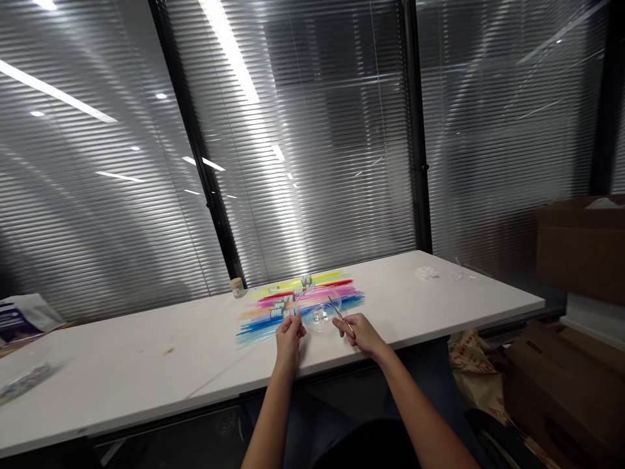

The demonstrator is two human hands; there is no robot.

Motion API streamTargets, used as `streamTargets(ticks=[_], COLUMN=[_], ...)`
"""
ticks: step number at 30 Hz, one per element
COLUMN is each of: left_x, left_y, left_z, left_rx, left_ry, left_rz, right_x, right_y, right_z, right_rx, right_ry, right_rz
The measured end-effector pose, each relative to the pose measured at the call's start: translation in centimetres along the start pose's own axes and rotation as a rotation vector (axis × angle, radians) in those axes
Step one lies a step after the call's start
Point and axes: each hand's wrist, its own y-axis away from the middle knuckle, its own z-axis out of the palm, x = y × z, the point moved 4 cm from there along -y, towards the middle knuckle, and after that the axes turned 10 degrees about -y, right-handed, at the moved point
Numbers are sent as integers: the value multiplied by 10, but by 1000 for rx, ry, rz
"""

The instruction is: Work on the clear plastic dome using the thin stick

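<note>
In the head view, a clear round dish sits on the white table, near its front edge and partly over a fan of coloured strips laid out in yellow, red, pink, orange and blue bands. The dish looks thin, light and rigid, probably plastic, with a smooth wall that would slide easily on the tabletop; its rim seems the surest place to pinch, and a firm squeeze there would likely flex or crack it. The left hand is curled at the dish's near-left rim, fingers closed as if pinching the edge, though the contact itself is too small to confirm. The right hand is closed around thin metal tweezers, whose slender tips slant up and left over the dish. The tweezers look stiff, light and springy, best gripped at mid-length. Both forearms reach forward from below, wrists low near the table edge. Small labelled packets lie on the strips.
</note>
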Motion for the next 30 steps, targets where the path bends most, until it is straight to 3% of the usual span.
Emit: streamTargets(ticks=[12,30], left_x=[2,7], left_y=[2,5], left_z=[0,4], left_rx=[16,-42], left_ry=[-33,-47], left_rz=[-38,17], right_x=[-4,-4], right_y=[2,2], right_z=[3,3], right_rx=[-94,-68], right_ry=[47,50], right_rz=[41,34])
